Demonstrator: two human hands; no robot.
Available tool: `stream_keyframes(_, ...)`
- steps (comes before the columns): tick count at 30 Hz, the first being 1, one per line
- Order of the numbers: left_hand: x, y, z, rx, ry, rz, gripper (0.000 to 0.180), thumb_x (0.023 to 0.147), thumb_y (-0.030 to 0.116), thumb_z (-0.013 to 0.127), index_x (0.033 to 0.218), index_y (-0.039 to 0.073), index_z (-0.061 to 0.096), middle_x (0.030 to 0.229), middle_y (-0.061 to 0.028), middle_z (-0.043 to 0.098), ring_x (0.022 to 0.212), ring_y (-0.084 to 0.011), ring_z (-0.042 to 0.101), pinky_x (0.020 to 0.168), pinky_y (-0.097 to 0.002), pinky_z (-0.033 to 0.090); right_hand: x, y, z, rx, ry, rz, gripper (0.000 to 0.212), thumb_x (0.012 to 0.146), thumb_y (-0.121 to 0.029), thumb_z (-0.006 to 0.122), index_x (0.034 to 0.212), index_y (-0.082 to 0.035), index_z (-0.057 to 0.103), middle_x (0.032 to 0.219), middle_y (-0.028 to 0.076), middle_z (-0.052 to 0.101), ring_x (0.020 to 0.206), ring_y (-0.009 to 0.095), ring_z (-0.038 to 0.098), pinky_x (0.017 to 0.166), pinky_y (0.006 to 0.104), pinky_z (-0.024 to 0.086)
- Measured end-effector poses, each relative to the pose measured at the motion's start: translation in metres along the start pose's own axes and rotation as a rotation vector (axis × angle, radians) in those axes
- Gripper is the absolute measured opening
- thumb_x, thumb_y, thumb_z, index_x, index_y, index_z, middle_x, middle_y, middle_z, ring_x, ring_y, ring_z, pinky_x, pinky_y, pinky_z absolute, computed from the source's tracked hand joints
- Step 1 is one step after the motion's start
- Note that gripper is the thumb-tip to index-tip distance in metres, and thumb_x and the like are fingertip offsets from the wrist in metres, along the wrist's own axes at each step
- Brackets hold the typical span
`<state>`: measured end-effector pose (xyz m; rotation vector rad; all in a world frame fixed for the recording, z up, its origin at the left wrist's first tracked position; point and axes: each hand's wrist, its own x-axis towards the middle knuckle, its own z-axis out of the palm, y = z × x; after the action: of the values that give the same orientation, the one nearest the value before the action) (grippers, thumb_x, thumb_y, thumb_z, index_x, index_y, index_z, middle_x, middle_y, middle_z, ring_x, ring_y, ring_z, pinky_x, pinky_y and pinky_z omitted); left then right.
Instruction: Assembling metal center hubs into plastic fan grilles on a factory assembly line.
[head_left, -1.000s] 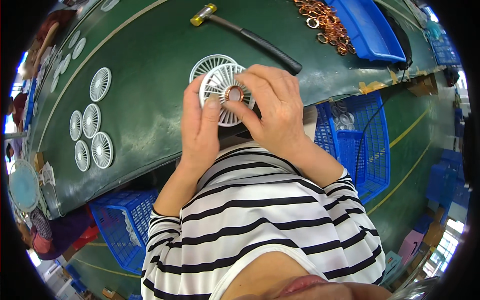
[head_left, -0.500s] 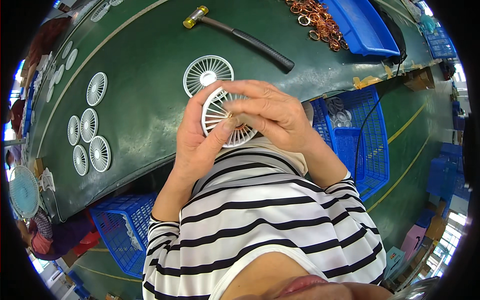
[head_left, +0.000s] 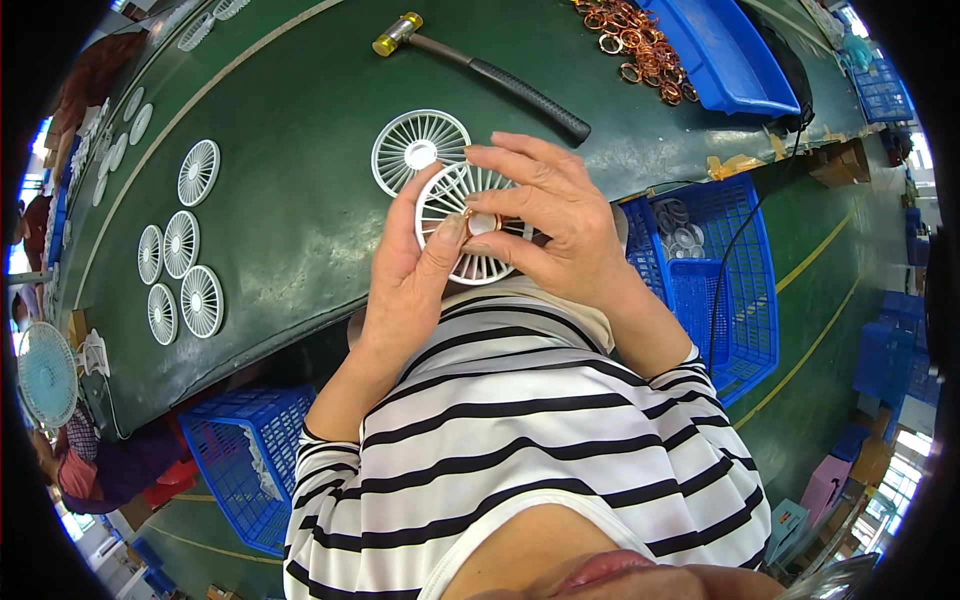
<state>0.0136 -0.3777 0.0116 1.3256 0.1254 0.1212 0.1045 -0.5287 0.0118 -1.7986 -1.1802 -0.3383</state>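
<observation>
In front of my body I hold a white round spoked grille [head_left: 440, 203] up off the table. My left hand [head_left: 408, 262] is closed on its left rim, the thumb reaching in toward the hub. A copper-coloured ring [head_left: 469, 226] sits around the grille's white hub. My right hand [head_left: 560, 220] pinches at this ring with thumb and index finger, its other fingers spread above the spokes. Whether the ring is fully seated cannot be made out. Just beyond lies a second white grille [head_left: 421, 153] on the table, partly behind the held one.
A mallet [head_left: 500, 77] with yellow faces lies beyond. Copper rings [head_left: 655, 55] are heaped beside a blue tray [head_left: 725, 50]. Several white grilles [head_left: 181, 244] rest on the green table [head_left: 290, 190] at left. Blue crates [head_left: 755, 290] flank me; a person [head_left: 85, 460] is at far left.
My right fingers, blurred before, now spread and show the copper ring at the hub. The held grille has shifted slightly right and up, with both hands.
</observation>
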Motion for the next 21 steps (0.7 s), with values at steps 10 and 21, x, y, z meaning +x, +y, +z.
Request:
stream_keyframes(10,-0.009,0.000,-0.009,-0.107,-0.076,-0.118,0.048,0.094,0.015,0.059,0.135,0.001,0.040,0.103,-0.0068,0.063,0.091,-0.0086,0.061,0.075,-0.0222,0.050,0.004,-0.003,-0.012,0.026,-0.169,-0.122,0.023,0.071,-0.024,0.077,0.089,-0.010,0.073,0.113,0.004,0.068,0.118,0.029,0.057,0.102,0.0460,0.036)
stream_keyframes(21,0.014,-0.004,-0.042,0.687,0.568,0.700,0.043,0.087,-0.004,0.060,0.129,-0.002,0.050,0.108,-0.0160,0.066,0.096,-0.0190,0.065,0.083,-0.0305,0.052,0.024,0.094,-0.051,-0.464,0.261,0.409,0.026,0.085,-0.018,0.066,0.107,-0.006,0.066,0.090,0.014,0.067,0.076,0.027,0.065,0.071,0.0349,0.051)
